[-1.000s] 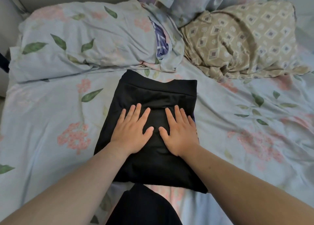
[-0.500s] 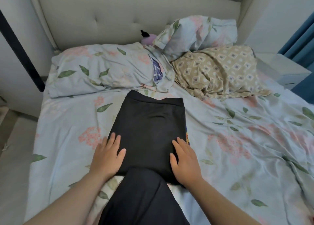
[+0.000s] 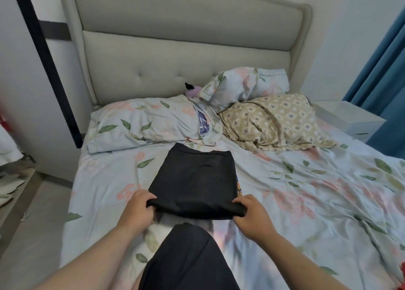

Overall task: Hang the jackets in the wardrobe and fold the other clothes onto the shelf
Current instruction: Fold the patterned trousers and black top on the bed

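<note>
A folded black garment lies flat in the middle of the floral bed sheet. My left hand grips its near left corner, fingers curled under the edge. My right hand grips the near right corner the same way. The near edge of the garment is lifted slightly off the sheet. A strip of coloured print shows at the garment's right side. No jacket, wardrobe interior or shelf is in view.
Floral pillows and a beige patterned cloth lie at the head of the bed, below a padded headboard. A white nightstand and blue curtain stand at the right. Floor lies to the left. My dark clothing fills the bottom centre.
My hands slid from pressing flat on top of the garment down to its near corners and closed on them. The view rose and pulled back from the bed.
</note>
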Demonstrator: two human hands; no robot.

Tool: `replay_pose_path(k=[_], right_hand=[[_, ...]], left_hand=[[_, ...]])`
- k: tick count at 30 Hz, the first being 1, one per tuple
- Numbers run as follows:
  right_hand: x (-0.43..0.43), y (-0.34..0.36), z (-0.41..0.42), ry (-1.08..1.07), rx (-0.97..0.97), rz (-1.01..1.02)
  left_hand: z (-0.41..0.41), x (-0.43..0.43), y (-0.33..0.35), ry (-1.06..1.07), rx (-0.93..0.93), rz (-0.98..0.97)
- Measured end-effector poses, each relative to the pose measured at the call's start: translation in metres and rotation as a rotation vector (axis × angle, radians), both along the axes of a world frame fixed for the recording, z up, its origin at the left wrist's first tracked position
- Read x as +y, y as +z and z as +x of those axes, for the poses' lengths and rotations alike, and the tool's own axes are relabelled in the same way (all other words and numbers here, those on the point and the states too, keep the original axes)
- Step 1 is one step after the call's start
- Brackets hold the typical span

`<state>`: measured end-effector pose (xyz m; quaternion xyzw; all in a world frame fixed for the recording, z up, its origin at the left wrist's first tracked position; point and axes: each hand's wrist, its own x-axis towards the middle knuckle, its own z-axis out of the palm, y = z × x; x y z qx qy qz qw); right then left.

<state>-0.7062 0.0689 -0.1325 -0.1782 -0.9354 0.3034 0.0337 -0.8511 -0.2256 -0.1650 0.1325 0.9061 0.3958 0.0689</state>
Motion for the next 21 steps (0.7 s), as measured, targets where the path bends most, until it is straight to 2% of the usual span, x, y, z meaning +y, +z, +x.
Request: replay_pose_path(k=[5,8,10,12,14,16,21], right_hand=[[-0.011,0.093,-0.034,0.023,0.248,-0.113],[-0.026,0.139,-0.052,-0.021,0.378,-0.506],[-0.031,0.162,-0.066,-0.074,0.436,-0.711],[-0.032,0.179,-0.084,-0.153,0.448,-0.81],[-0.032,0.187,-0.105,-0.213,0.418,-0.938],[-0.034,0.188,-0.128,-0.233,0.343,-1.014],[-0.041,0.154,-0.183,-0.227,0.206,-0.938]], left_hand=[[-0.048,-0.005,0.112,0.198,0.294,0.201],[-0.059,-0.011,0.186,0.228,0.607,0.274],[-0.062,-0.019,0.223,0.235,0.691,0.331],[-0.07,-0.027,0.246,0.269,0.686,0.351],[-0.086,-0.034,0.253,0.308,0.652,0.285],[-0.105,-0.039,0.244,0.34,0.535,0.224],[-0.145,-0.054,0.179,0.425,0.224,0.207]])
